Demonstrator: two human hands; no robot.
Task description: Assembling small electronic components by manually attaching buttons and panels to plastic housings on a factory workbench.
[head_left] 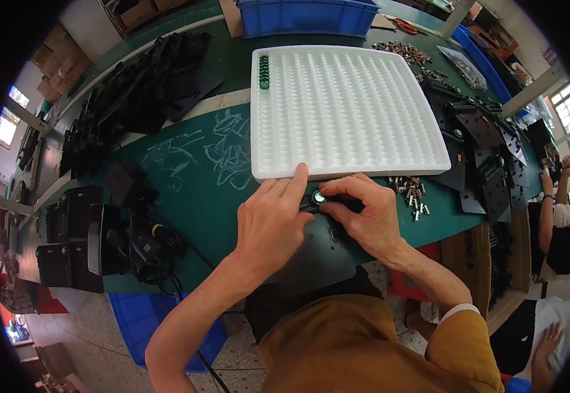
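Both sets of fingers pinch one small round metal part (319,196) on a black plate (321,252) at the table (186,177) edge, the left hand (273,226) steadying and the right hand (363,216) gripping; probably best to keep it square while pressing. Beyond sits one white foam tray (357,111) with a single short column of green parts (264,71), roughly eight.

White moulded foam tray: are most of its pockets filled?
No. The white moulded foam tray holds only a short column of green round parts at its far left corner; the other pockets show empty.
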